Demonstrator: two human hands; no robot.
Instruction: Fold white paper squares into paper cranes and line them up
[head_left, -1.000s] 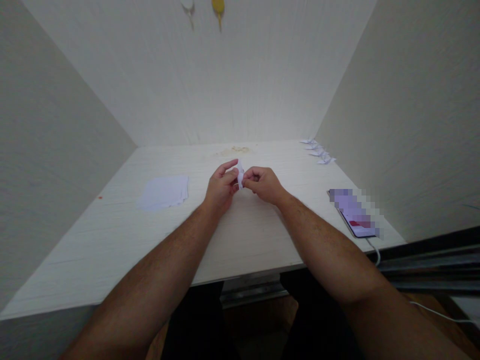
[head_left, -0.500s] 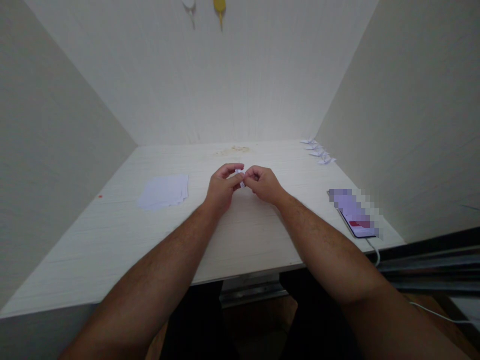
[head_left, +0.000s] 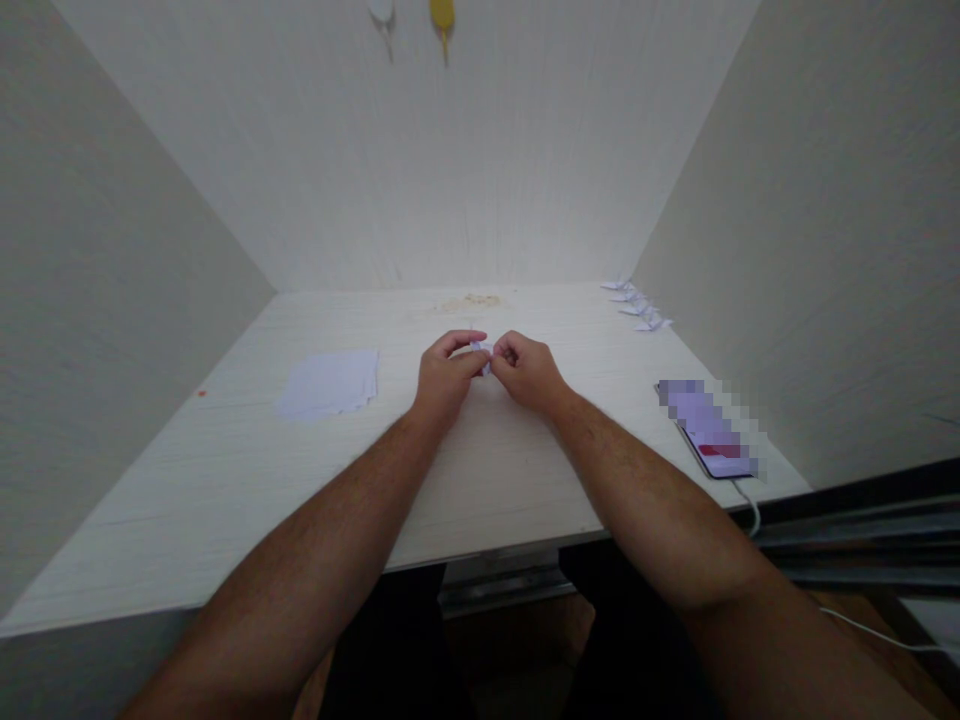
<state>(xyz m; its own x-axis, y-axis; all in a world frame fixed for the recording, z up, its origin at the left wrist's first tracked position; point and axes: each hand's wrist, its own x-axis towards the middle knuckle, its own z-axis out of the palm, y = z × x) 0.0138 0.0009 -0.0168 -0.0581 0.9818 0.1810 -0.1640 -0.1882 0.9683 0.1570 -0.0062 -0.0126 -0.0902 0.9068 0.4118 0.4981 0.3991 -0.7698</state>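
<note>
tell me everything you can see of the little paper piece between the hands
The small white paper piece is mostly hidden: only a sliver shows. The fingertips of the left hand and right hand pinch it from both sides, over the middle of the white table. Its shape cannot be told.

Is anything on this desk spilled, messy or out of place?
Only a tan crumbly smear at the table's far edge by the back wall, and a tiny red speck near the left wall. The paper stack and folded pieces lie tidy.
</note>
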